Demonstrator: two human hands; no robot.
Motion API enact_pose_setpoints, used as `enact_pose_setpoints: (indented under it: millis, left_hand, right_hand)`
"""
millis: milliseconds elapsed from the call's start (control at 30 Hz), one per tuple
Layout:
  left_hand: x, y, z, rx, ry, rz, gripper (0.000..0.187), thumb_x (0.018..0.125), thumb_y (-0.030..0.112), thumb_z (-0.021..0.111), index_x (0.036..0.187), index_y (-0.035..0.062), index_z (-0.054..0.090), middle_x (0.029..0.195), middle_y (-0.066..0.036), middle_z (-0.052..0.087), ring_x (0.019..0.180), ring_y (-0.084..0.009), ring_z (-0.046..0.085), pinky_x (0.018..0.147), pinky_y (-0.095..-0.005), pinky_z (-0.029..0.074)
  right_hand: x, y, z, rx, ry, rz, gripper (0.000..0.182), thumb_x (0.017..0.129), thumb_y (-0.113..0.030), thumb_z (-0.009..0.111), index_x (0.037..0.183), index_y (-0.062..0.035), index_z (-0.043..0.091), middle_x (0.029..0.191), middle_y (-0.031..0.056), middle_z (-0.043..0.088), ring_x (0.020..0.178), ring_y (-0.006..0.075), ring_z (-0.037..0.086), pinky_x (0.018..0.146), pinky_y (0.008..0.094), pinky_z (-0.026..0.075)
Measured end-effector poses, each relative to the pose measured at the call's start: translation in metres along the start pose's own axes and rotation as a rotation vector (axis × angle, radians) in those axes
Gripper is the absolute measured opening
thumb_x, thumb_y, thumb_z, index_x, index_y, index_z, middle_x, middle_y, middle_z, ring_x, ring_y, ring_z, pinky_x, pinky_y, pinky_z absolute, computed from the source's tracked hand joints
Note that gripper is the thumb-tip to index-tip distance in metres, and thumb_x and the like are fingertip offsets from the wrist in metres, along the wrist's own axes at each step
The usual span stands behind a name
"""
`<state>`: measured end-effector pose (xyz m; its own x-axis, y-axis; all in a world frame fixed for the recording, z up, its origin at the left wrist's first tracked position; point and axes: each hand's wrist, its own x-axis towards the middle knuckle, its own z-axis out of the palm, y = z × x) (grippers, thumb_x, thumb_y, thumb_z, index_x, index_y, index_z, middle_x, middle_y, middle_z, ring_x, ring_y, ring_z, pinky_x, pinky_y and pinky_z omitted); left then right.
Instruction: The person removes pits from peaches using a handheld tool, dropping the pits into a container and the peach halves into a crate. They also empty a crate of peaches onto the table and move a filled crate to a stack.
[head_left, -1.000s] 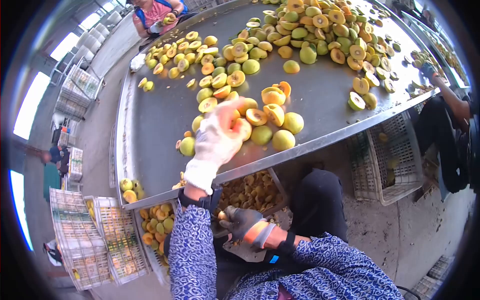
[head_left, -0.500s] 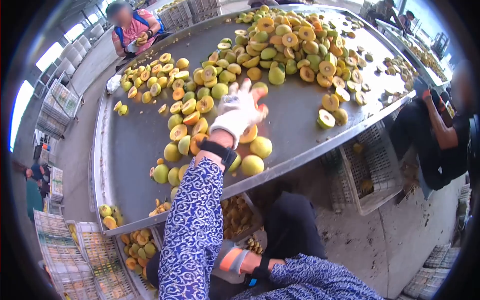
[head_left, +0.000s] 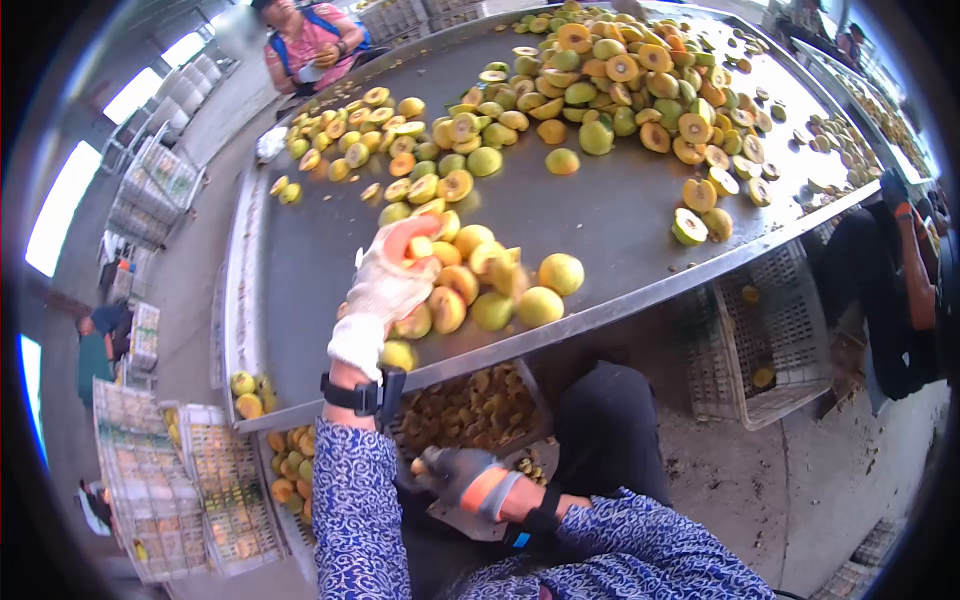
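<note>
My left hand [head_left: 395, 275], in a white glove with orange fingertips, lies on the metal table against a cluster of yellow-green fruit [head_left: 460, 280] that looks like peaches, some whole and some halved. Its fingers curve around the far left side of the cluster, apart and not closed around any one fruit. Below the table edge, near my lap, is my right hand [head_left: 465, 478] in a grey glove with an orange band. Its fingers are curled; a small pale tip shows at their end, but I cannot make out what it is. A crate of brownish fruit pieces [head_left: 480, 405] sits just beyond it.
A large heap of halved fruit [head_left: 620, 75] covers the far part of the metal table [head_left: 330, 235]. Plastic crates [head_left: 765, 345] stand under its right side, and more crates [head_left: 235, 485] at lower left. A person [head_left: 315, 45] works across the table; another sits at right.
My left hand has moved left and nearer to me, and the fruit around it is now bunched close to the table's front edge. My right hand has come further into view.
</note>
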<state>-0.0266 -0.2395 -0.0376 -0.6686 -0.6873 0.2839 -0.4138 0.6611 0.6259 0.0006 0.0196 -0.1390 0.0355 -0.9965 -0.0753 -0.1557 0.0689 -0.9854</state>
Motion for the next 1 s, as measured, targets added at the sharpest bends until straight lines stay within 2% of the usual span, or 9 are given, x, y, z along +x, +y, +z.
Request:
enact_pose_setpoints:
  millis: [167, 200, 233, 333, 433, 600, 833, 867, 1000]
  left_hand:
    - [-0.103, -0.043, -0.046, -0.333, 0.244, -0.335, 0.053, 0.089, -0.012, 0.061, 0.137, 0.0087, 0.060, 0.115, -0.005, 0.065, 0.095, -0.0109, 0.062, 0.078, -0.0237, 0.055]
    - [-0.118, -0.048, -0.049, -0.456, 0.312, -0.385, 0.047, 0.093, -0.006, 0.061, 0.138, 0.0072, 0.058, 0.121, -0.007, 0.064, 0.100, -0.0160, 0.065, 0.086, -0.0303, 0.058]
    - [-0.131, -0.044, -0.053, -0.676, 0.367, -0.382, 0.046, 0.094, -0.002, 0.063, 0.139, 0.0086, 0.058, 0.125, -0.008, 0.064, 0.103, -0.0181, 0.065, 0.089, -0.0341, 0.059]
    - [-0.163, -0.034, -0.057, -1.229, 0.472, -0.273, 0.040, 0.099, 0.014, 0.064, 0.139, 0.0114, 0.058, 0.137, -0.010, 0.059, 0.115, -0.0257, 0.065, 0.101, -0.0514, 0.057]
    - [-0.178, -0.026, -0.055, -1.655, 0.452, -0.217, 0.038, 0.102, 0.019, 0.060, 0.140, 0.0159, 0.059, 0.135, -0.008, 0.065, 0.120, -0.0324, 0.065, 0.111, -0.0550, 0.049]
    - [-0.172, -0.019, -0.039, -1.732, 0.608, -0.246, 0.035, 0.102, 0.016, 0.060, 0.137, 0.0144, 0.057, 0.129, -0.009, 0.066, 0.118, -0.0336, 0.066, 0.107, -0.0544, 0.052]
    - [-0.144, -0.073, -0.037, -1.390, 0.824, -0.253, 0.027, 0.097, 0.030, 0.069, 0.114, 0.0117, 0.057, 0.112, -0.008, 0.064, 0.108, -0.0284, 0.066, 0.092, -0.0481, 0.059]
    - [-0.147, -0.068, -0.039, -1.345, 1.020, -0.357, 0.027, 0.098, 0.032, 0.069, 0.112, 0.0112, 0.060, 0.106, -0.008, 0.067, 0.106, -0.0280, 0.067, 0.093, -0.0474, 0.059]
    - [-0.165, -0.072, -0.055, -1.525, 1.003, -0.218, 0.023, 0.100, 0.029, 0.068, 0.115, 0.0122, 0.062, 0.107, -0.007, 0.068, 0.098, -0.0290, 0.069, 0.099, -0.0498, 0.058]
  right_hand:
    - [0.011, 0.001, -0.004, 0.382, 0.028, 0.169, 0.031, 0.102, -0.026, 0.066, 0.116, 0.0019, 0.068, 0.104, 0.0147, 0.076, 0.092, 0.0139, 0.069, 0.082, 0.0318, 0.055]
    - [0.016, -0.003, -0.009, 0.343, 0.068, 0.137, 0.030, 0.101, -0.023, 0.068, 0.116, 0.0028, 0.067, 0.102, 0.0113, 0.074, 0.094, 0.0089, 0.063, 0.083, 0.0286, 0.053]
    - [0.027, 0.003, -0.004, 0.635, 0.045, 0.112, 0.028, 0.100, -0.021, 0.070, 0.116, 0.0024, 0.066, 0.099, 0.0056, 0.072, 0.094, 0.0087, 0.061, 0.083, 0.0282, 0.053]
    - [0.030, -0.024, -0.023, 0.552, 0.116, 0.201, 0.024, 0.099, -0.022, 0.071, 0.112, -0.0019, 0.067, 0.092, -0.0005, 0.067, 0.090, 0.0069, 0.058, 0.078, 0.0245, 0.051]
    - [0.043, -0.065, -0.037, 0.699, 0.178, 0.267, 0.020, 0.099, -0.023, 0.069, 0.106, -0.0051, 0.067, 0.084, -0.0063, 0.060, 0.076, 0.0036, 0.052, 0.063, 0.0229, 0.044]
    - [0.097, -0.065, -0.026, 0.269, 0.330, -0.251, 0.025, 0.093, -0.022, 0.074, 0.102, -0.0030, 0.062, 0.084, 0.0033, 0.061, 0.079, 0.0105, 0.055, 0.070, 0.0293, 0.048]
    - [0.151, -0.034, -0.033, 0.015, 0.532, -0.277, 0.029, 0.091, -0.024, 0.075, 0.106, -0.0015, 0.064, 0.090, 0.0129, 0.067, 0.083, 0.0246, 0.064, 0.076, 0.0367, 0.052]
    - [0.149, -0.035, -0.039, 0.011, 0.529, -0.180, 0.027, 0.094, -0.026, 0.073, 0.107, -0.0037, 0.066, 0.089, 0.0077, 0.066, 0.077, 0.0191, 0.063, 0.070, 0.0330, 0.052]
    - [0.106, -0.077, -0.029, 0.535, 0.290, 0.053, 0.019, 0.099, -0.027, 0.068, 0.107, -0.0091, 0.067, 0.085, -0.0056, 0.058, 0.071, 0.0044, 0.054, 0.060, 0.0206, 0.044]
